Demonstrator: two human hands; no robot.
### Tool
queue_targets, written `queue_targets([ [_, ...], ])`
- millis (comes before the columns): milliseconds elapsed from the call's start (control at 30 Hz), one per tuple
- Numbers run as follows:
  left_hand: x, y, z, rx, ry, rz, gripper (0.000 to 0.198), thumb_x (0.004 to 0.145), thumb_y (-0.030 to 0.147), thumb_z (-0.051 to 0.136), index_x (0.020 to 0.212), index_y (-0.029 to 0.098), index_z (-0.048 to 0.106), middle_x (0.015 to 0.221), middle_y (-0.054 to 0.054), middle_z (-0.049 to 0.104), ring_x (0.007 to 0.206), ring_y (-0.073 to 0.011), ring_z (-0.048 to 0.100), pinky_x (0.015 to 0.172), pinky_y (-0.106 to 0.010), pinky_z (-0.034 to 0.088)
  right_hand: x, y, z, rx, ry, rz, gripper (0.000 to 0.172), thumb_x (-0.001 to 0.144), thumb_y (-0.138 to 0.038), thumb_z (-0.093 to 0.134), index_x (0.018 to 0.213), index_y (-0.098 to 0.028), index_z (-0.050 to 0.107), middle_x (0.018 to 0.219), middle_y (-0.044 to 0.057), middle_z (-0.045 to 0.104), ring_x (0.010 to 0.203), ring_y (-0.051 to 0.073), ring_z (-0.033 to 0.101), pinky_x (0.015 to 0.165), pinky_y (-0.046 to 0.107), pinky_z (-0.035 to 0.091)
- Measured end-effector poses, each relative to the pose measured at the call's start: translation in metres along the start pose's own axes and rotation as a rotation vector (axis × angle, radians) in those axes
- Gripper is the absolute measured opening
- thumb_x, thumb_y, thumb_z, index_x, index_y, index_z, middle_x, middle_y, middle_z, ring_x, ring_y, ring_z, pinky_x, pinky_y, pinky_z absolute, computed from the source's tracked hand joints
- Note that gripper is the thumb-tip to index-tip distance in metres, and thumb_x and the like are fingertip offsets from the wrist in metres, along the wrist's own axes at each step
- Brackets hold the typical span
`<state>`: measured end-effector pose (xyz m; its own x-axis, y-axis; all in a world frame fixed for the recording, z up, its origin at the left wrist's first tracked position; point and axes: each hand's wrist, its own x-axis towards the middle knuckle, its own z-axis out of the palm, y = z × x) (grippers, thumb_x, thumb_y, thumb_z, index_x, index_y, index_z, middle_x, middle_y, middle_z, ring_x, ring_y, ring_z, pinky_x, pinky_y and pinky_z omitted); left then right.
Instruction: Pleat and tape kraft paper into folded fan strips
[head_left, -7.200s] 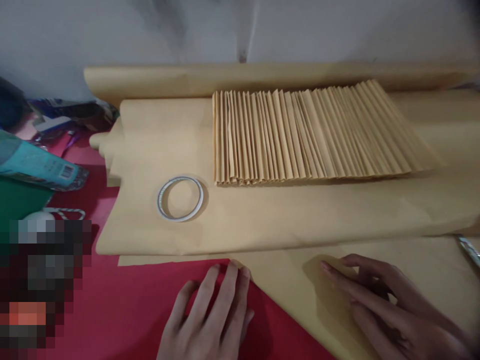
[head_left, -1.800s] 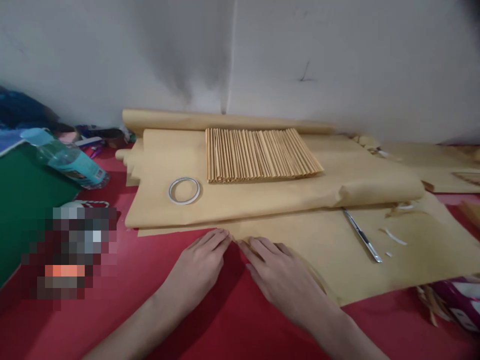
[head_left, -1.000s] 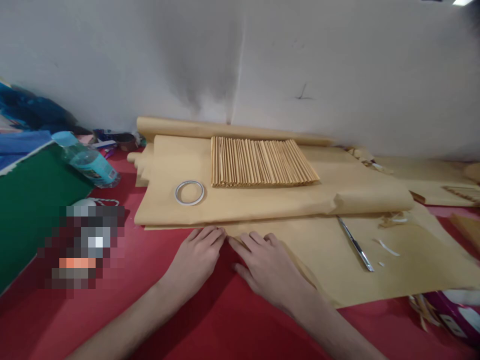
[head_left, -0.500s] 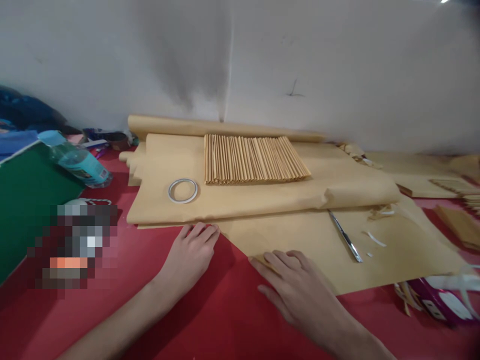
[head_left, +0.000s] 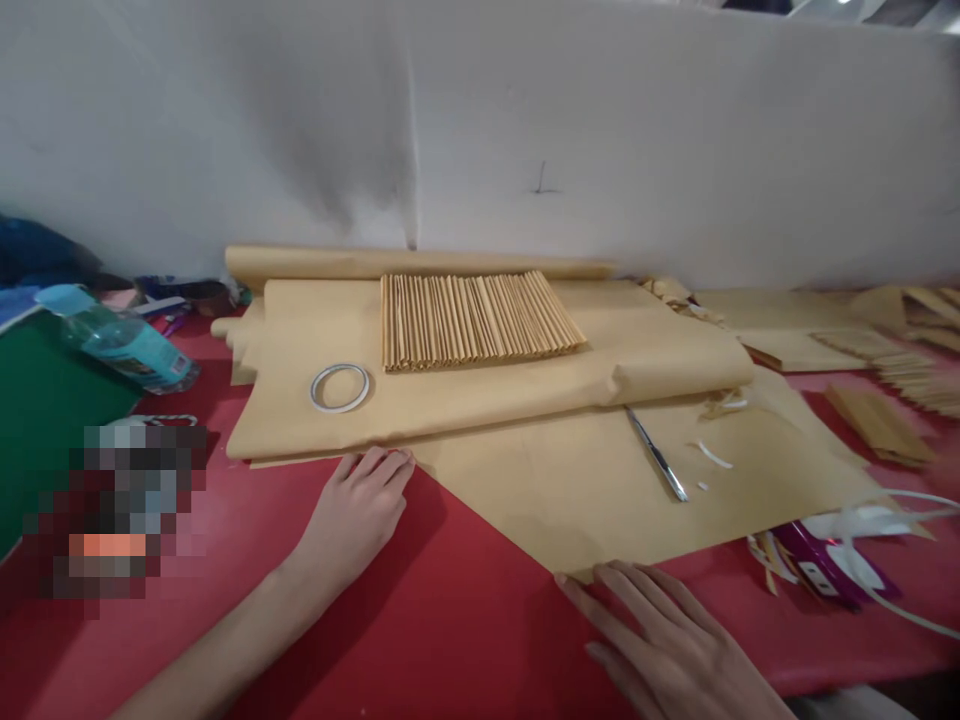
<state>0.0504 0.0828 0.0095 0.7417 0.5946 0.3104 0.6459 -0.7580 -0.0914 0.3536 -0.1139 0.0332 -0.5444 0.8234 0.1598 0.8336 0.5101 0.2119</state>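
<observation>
A large sheet of brown kraft paper lies on the red tabletop, its slanting edge running between my two hands. My left hand rests at the upper end of that edge, fingers slightly bent and pressing down near the folded layers; its thumb is hidden. At the lower corner, my right hand lies with fingers stretched out over the paper, holding nothing. Beyond them a pleated paper stack sits on a folded kraft sheet, with a roll of tape left of it. A utility knife rests on the lower sheet.
On the left stand a plastic bottle, a green board and a blurred-out object. Paper scraps, a purple device with a pale cord, and folded paper pieces lie right. A white wall rises behind.
My right hand has slid down and right along the paper's edge to the corner. My left hand stays at the upper end. The whole view has shifted slightly.
</observation>
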Motion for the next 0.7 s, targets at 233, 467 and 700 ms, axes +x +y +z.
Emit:
queue_targets([
  [233,0.001,0.002,0.000,0.062,-0.007,0.016,0.035,0.091,0.002,0.050,0.116,0.013,0.071,0.111,-0.011,0.076,0.102,-0.0274,0.066,0.085,-0.041,0.049,-0.021,0.002,-0.008,0.045,0.011,0.042,0.041,0.097,-0.017,0.044,0.130,-0.026,0.066,0.118,0.002,0.077,0.104,0.023,0.074,0.084,0.039,0.060],
  [467,-0.001,0.020,-0.002,0.247,-0.080,0.017,0.045,0.088,-0.007,0.043,0.121,0.009,0.069,0.121,-0.018,0.071,0.108,-0.0300,0.066,0.086,-0.041,0.052,-0.002,0.091,0.007,0.263,0.169,0.764,0.033,0.105,-0.035,0.041,0.106,-0.018,0.069,0.102,0.011,0.076,0.090,0.023,0.074,0.075,0.033,0.058],
  [700,-0.004,0.023,0.008,0.146,0.104,0.050,0.030,0.101,0.014,0.048,0.119,0.011,0.072,0.112,-0.015,0.073,0.101,-0.0286,0.069,0.083,-0.041,0.055,0.032,0.145,0.058,-0.027,-0.143,1.006,0.031,0.097,-0.026,0.042,0.087,-0.014,0.069,0.091,0.018,0.072,0.084,0.028,0.070,0.070,0.037,0.049],
])
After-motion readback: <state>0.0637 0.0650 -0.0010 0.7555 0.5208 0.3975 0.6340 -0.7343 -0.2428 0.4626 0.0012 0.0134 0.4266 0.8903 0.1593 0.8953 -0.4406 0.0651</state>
